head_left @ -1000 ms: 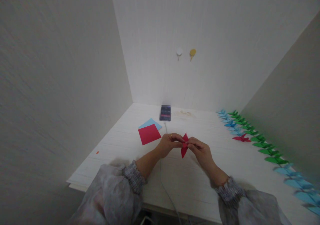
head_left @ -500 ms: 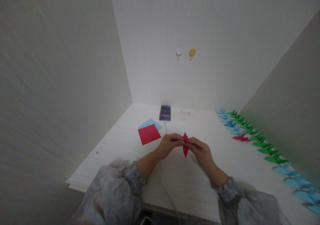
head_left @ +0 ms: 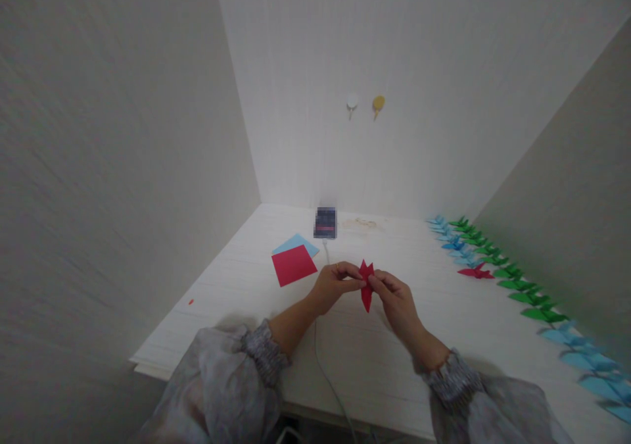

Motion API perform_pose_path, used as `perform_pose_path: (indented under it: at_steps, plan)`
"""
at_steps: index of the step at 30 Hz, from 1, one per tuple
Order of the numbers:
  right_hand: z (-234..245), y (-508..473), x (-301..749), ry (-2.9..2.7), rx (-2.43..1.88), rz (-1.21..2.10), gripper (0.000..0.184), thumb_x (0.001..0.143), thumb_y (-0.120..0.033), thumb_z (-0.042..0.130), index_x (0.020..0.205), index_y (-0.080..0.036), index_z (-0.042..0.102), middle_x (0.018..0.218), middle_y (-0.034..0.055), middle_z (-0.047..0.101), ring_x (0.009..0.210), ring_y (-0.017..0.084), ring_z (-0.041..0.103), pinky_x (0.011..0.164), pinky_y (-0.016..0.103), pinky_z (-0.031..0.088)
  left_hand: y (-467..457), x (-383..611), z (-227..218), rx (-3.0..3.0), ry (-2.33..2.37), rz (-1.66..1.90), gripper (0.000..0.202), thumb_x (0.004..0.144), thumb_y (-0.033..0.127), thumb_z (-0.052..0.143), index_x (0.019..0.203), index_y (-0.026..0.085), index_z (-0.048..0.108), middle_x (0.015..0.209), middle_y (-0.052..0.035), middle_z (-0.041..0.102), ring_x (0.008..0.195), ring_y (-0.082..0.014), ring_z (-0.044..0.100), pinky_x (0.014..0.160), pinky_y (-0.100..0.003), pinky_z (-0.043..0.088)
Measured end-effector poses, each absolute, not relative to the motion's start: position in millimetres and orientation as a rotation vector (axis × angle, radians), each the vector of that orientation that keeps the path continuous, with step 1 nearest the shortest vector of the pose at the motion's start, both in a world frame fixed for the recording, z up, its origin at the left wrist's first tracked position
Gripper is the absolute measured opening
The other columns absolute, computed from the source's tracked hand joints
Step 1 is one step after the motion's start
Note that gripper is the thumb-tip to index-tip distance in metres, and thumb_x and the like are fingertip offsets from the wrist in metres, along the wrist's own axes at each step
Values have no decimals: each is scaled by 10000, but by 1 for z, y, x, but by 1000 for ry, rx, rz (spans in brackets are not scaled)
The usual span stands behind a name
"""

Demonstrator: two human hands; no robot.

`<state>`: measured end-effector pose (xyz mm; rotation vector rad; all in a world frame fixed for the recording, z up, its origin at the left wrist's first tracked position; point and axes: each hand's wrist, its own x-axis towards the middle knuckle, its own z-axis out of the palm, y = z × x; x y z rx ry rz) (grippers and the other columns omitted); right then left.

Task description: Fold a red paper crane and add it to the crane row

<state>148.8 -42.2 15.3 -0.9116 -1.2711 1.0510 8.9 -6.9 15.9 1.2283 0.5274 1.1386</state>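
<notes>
Between my two hands is a folded piece of red origami paper [head_left: 367, 294], narrow and pointed, held above the table. Its top end splits into two points, and a single point faces down toward me. My left hand [head_left: 334, 286], with a ring on one finger, pinches its left edge. From the other side, the thumb and forefinger of my right hand [head_left: 397, 296] pinch the right edge. Flat on the table to the left of my hands lies a red paper sheet [head_left: 294, 266], partly covering a light blue sheet [head_left: 298, 241].
Rows of green paper cranes [head_left: 526, 297] and blue paper cranes [head_left: 589, 360] line the right side, with one red crane [head_left: 476, 272]. A phone [head_left: 325, 223] with a white cable [head_left: 323, 365] stands at the back wall. Two hooks [head_left: 378, 104] are on that wall.
The top of the red folded paper has parted from one point into two. My right fingers have shifted slightly on its edge, while the left hand stays nearly in place.
</notes>
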Motion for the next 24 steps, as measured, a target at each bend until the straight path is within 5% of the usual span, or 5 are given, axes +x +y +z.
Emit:
perform_pose_path:
  at_steps: [24]
  plan:
    - [14,-43,144,-1231,-1077,948,183,719,-361,573,706,-185,522,607,-22,538,533,97,475,502,217,368,-8,11,14,1204,596,1162,186,536,202,694,530,111,532,762,-23,576,689,-112,532,657,-269,420]
